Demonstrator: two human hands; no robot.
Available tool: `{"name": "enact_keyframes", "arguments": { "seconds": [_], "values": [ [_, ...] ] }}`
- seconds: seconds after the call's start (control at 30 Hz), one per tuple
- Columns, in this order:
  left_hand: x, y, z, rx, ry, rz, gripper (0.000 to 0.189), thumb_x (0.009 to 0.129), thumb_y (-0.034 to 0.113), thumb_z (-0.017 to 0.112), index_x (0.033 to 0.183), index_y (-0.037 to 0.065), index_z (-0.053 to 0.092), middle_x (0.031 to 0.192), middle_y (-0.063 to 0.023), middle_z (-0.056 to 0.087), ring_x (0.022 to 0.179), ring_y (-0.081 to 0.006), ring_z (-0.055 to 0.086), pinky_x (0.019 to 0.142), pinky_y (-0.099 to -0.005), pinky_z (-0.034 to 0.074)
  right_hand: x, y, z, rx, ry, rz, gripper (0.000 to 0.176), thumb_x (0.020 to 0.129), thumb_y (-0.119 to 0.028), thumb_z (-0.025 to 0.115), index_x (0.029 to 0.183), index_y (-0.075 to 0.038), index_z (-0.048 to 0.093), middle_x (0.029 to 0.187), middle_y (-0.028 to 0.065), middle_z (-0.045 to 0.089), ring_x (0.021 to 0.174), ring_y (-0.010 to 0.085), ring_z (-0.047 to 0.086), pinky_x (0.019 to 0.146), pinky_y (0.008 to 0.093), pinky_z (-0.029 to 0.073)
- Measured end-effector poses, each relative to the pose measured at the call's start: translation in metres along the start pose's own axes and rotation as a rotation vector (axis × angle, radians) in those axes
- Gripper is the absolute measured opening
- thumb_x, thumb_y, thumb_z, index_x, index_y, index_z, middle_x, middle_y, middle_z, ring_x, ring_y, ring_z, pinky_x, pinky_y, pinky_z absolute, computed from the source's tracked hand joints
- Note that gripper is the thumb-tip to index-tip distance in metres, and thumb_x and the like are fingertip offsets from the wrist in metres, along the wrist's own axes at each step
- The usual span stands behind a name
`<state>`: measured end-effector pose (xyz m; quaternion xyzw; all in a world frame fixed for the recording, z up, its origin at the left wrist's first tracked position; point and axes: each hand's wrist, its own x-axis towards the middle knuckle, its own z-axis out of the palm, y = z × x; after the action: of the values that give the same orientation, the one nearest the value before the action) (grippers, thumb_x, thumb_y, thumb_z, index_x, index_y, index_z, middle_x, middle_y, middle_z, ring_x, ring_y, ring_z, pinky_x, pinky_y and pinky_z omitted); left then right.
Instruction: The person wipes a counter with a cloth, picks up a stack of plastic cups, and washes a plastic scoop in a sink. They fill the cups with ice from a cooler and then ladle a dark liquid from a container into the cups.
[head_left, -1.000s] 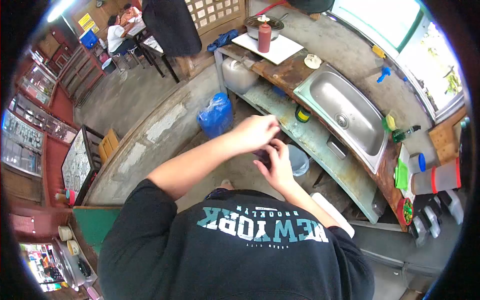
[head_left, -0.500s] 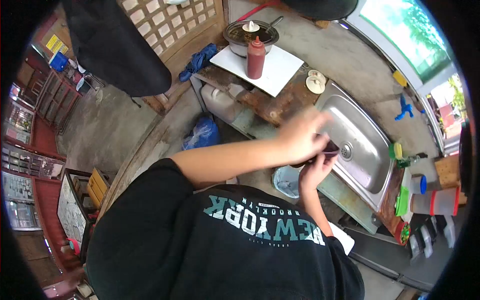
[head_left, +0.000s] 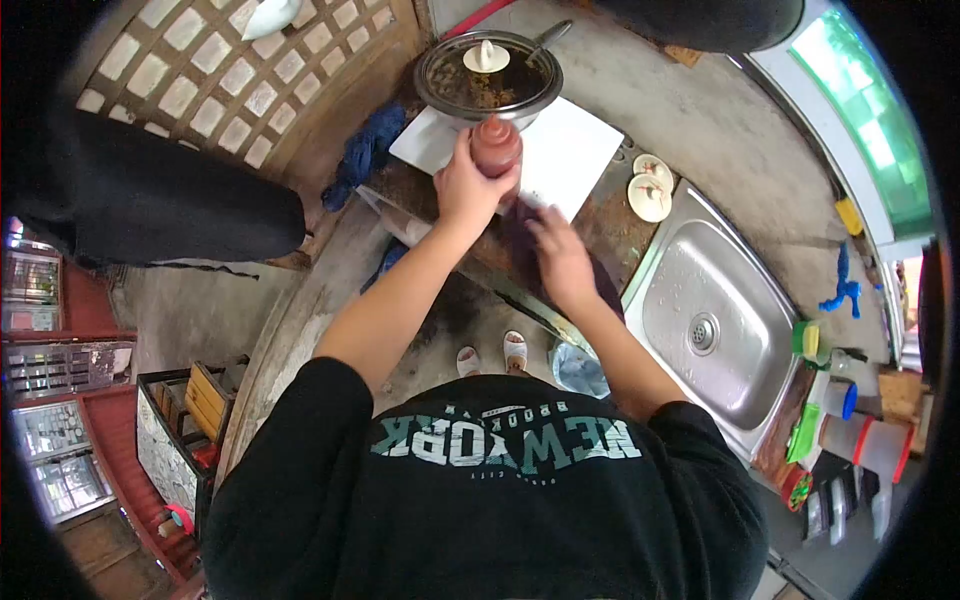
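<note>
My left hand is wrapped round the body of the red squeeze bottle, fingers and thumb closed on it from the near side. It is at the near edge of the white board, close to the counter's front edge and just in front of the lidded pot at the board's far corner. I judge the grip is there to steady the bottle, or to take its weight, next to where my other hand works. My fist hides the base, so I cannot tell whether the bottle stands on the board or is raised off it. My right hand lies palm down on the dark cloth, fingers stretched out and not curled round anything. It presses the cloth onto the rusty counter top between the board and the sink. A flat hand like that spreads the cloth and keeps it against the surface. The bottle is upright or nearly so, with its long axis running up from the counter. Its rounded top points up and slightly away from me, toward the pot, and I cannot make out the nozzle tip. The cloth lies flat, reaching from under my palm toward the bottle.
</note>
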<state>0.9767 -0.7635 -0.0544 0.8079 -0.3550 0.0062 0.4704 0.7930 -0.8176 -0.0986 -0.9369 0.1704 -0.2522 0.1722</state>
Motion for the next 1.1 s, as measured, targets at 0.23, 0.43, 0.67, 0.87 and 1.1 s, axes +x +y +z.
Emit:
{"name": "enact_keyframes", "arguments": {
  "seconds": [0.23,0.43,0.67,0.87,1.1],
  "values": [
    [-0.036,-0.026,-0.041,-0.156,0.151,0.034,0.08,0.063,0.025,0.081,0.126,0.001,0.038,0.116,-0.016,0.054,0.108,-0.0278,0.055,0.095,-0.0363,0.041,0.028,0.026,0.037,-0.173,-0.183,-0.005,0.048,0.09,-0.023,0.051,0.13,0.002,0.044,0.139,0.0176,0.04,0.13,0.0355,0.034,0.108,0.046,0.028],
    [-0.077,-0.023,-0.098,-0.219,0.034,-0.089,0.082,0.063,0.019,0.081,0.127,0.001,0.033,0.116,-0.0148,0.052,0.109,-0.0235,0.053,0.095,-0.0349,0.041,0.068,0.061,0.04,-0.439,-0.272,0.157,0.058,0.094,-0.035,0.038,0.141,-0.002,0.03,0.149,0.0108,0.026,0.139,0.0282,0.019,0.111,0.0524,0.012],
    [-0.101,0.01,-0.122,-0.211,0.004,-0.245,0.08,0.062,0.009,0.079,0.125,0.003,0.032,0.116,-0.0123,0.051,0.11,-0.0209,0.052,0.095,-0.0339,0.043,0.119,0.115,0.052,-0.509,-0.188,0.223,0.059,0.095,-0.036,0.037,0.142,-0.002,0.028,0.15,0.0109,0.025,0.139,0.0296,0.019,0.11,0.0556,0.013],
    [-0.108,0.027,-0.123,-0.284,0.031,-0.341,0.077,0.061,0.007,0.079,0.124,0.003,0.034,0.115,-0.0117,0.051,0.109,-0.0204,0.053,0.094,-0.0336,0.043,0.159,0.148,0.061,-0.512,-0.18,0.338,0.057,0.095,-0.033,0.033,0.142,-0.002,0.027,0.151,0.0093,0.023,0.14,0.0288,0.016,0.111,0.0544,0.01],
    [-0.103,0.02,-0.119,-0.216,0.068,-0.264,0.079,0.061,0.013,0.081,0.124,0.002,0.035,0.114,-0.0133,0.054,0.107,-0.0214,0.054,0.093,-0.0343,0.044,0.16,0.169,0.048,-0.519,-0.174,0.569,0.057,0.095,-0.03,0.032,0.144,-0.002,0.023,0.152,0.0097,0.019,0.141,0.03,0.012,0.111,0.0538,0.008]
  ]
}}
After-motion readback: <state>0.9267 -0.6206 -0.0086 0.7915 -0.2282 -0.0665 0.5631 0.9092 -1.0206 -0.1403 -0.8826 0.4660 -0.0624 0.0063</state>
